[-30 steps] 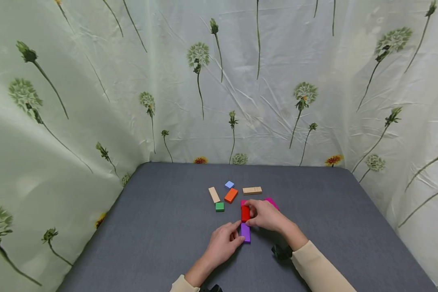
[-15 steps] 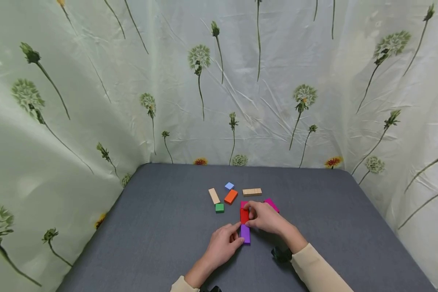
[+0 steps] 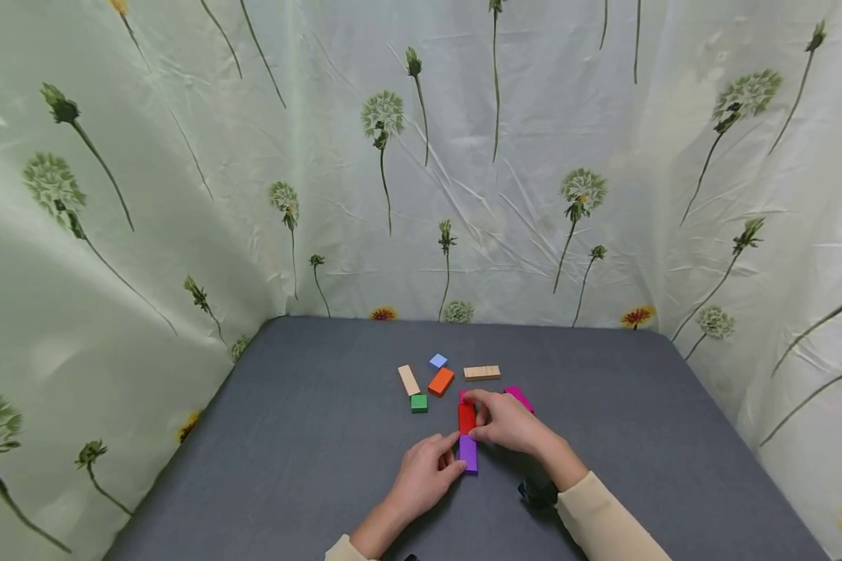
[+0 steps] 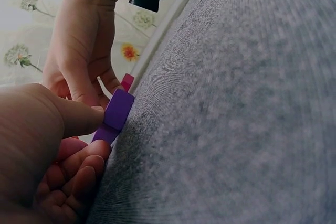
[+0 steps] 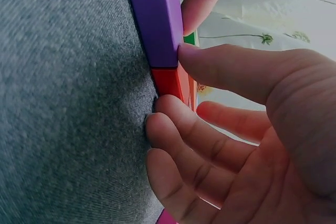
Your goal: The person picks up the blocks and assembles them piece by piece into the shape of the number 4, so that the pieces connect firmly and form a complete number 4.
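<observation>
A purple block (image 3: pixel 468 455), a red block (image 3: pixel 466 418) and a pink block (image 3: pixel 465 396) form a line running away from me. My left hand (image 3: pixel 424 475) holds the purple block along its left side, thumb near its close end and index fingertip by the seam with the red one. The left wrist view shows that thumb against the purple block (image 4: pixel 119 109). My right hand (image 3: pixel 508 421) pinches the red block lengthwise, index at the far end and thumb at the seam. In the right wrist view the red block (image 5: pixel 169 83) butts against the purple one, the curled fingers beside it.
Behind the line lie a green block (image 3: pixel 419 403), an orange block (image 3: pixel 440 382), a blue block (image 3: pixel 438 361) and two plain wooden blocks (image 3: pixel 408 380). A magenta block (image 3: pixel 519 399) lies beyond my right hand. A flowered curtain (image 3: pixel 421 156) surrounds the grey table (image 3: pixel 309 436).
The red block has straightened slightly into line with the purple one under my right hand. My left hand keeps its place on the purple block. The view has shifted a little.
</observation>
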### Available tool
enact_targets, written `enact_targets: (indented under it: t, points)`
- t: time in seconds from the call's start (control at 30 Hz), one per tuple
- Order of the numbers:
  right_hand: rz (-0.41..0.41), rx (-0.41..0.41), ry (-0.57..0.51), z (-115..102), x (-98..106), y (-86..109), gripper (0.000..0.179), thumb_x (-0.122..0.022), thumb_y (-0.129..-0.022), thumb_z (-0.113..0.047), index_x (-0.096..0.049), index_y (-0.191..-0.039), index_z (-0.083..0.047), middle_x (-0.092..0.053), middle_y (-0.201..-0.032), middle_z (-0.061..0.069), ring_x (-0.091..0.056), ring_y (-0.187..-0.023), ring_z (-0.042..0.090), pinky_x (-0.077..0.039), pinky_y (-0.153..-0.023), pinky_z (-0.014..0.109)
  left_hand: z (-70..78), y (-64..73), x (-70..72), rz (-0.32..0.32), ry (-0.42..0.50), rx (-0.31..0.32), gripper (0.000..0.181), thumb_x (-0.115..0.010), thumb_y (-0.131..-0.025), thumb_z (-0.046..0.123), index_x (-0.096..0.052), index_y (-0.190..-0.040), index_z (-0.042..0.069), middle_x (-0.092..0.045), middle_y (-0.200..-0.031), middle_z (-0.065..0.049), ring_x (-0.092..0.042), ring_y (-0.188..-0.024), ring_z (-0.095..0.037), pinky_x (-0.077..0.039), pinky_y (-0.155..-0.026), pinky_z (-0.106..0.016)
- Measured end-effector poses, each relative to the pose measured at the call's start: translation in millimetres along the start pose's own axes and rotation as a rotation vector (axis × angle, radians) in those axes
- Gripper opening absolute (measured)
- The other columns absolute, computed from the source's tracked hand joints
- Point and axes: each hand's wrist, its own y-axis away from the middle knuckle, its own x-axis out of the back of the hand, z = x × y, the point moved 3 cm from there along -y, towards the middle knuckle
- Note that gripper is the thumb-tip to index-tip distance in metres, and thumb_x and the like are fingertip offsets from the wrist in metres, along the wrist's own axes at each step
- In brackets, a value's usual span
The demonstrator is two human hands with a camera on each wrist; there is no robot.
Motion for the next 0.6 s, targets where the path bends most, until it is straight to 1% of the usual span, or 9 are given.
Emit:
enact_targets:
  t: [0.2,0.43,0.6]
  points:
    - [0.001,-0.004,-0.004,0.9,-0.5,-1.2,0.060,-0.081,-0.084,-0.009,-0.056,-0.138,-0.003,-0.059,-0.078,-0.002,-0.055,-0.061,0.013,-0.047,-0.058,0.031,0.2,0.4,0.1,-0.006,0.006,0.008,0.047,-0.076,-0.091,0.026,-0.066,-0.134,0.009,-0.048,-0.072,0.011,-0.044,-0.062,-0.004,-0.034,-0.055,-0.024]
    - [-0.012,-0.004,-0.013,-0.3,-1.3,-1.5,0.048,-0.080,-0.084,-0.007,-0.063,-0.129,-0.005,-0.061,-0.075,-0.002,-0.055,-0.062,0.013,-0.046,-0.058,0.030,0.6,0.3,0.4,-0.017,0.008,0.025,0.047,-0.076,-0.092,0.026,-0.066,-0.135,0.009,-0.049,-0.073,0.011,-0.044,-0.063,-0.004,-0.034,-0.056,-0.024]
    - [-0.016,0.003,-0.012,-0.7,-1.4,-1.0,0.048,-0.080,-0.084,-0.007,-0.063,-0.129,-0.005,-0.061,-0.074,-0.003,-0.055,-0.062,0.012,-0.046,-0.058,0.030,1.1,0.9,0.7,-0.026,0.011,0.039,0.048,-0.076,-0.092,0.027,-0.066,-0.135,0.010,-0.050,-0.073,0.011,-0.045,-0.064,-0.005,-0.035,-0.056,-0.024]
